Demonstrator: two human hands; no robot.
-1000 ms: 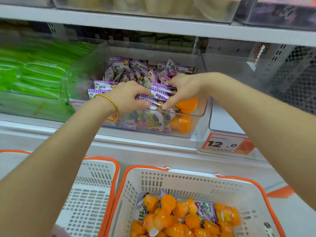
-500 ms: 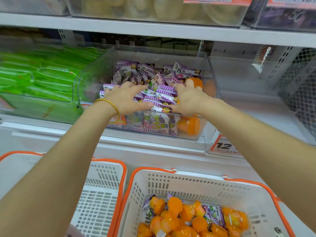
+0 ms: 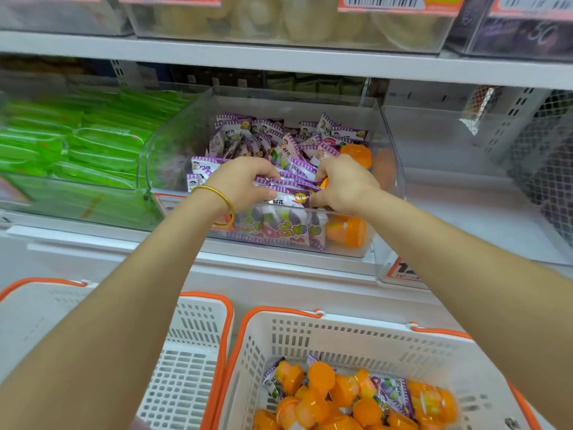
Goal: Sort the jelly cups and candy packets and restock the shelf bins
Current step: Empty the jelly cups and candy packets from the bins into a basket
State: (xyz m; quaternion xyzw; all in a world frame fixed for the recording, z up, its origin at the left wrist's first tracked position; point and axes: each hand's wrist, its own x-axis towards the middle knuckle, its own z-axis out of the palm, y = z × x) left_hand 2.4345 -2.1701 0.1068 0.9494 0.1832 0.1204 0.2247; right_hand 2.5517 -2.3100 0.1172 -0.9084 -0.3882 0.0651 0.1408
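Observation:
A clear shelf bin (image 3: 173, 144) in the middle holds a heap of purple candy packets (image 3: 266, 135) with a few orange jelly cups (image 3: 356, 155) along its right side. Both hands are in the bin's front. My left hand (image 3: 245, 181), with a gold bangle on the wrist, has its fingers curled over a bunch of purple packets. My right hand (image 3: 344, 184) grips the same bunch from the right, with an orange cup (image 3: 324, 183) peeking out at its fingers. Below, a white basket with an orange rim (image 3: 341, 336) holds several orange jelly cups and a few purple packets.
A bin of green packets (image 3: 77, 144) stands to the left. An empty clear bin (image 3: 465, 150) with a price tag (image 3: 403, 271) stands to the right. A second white basket (image 3: 192, 352) sits at the lower left. More bins line the upper shelf (image 3: 279, 60).
Both hands have closed in toward each other, fingers curling round the front pile of purple packets. The view has shifted slightly up and nearer the bin.

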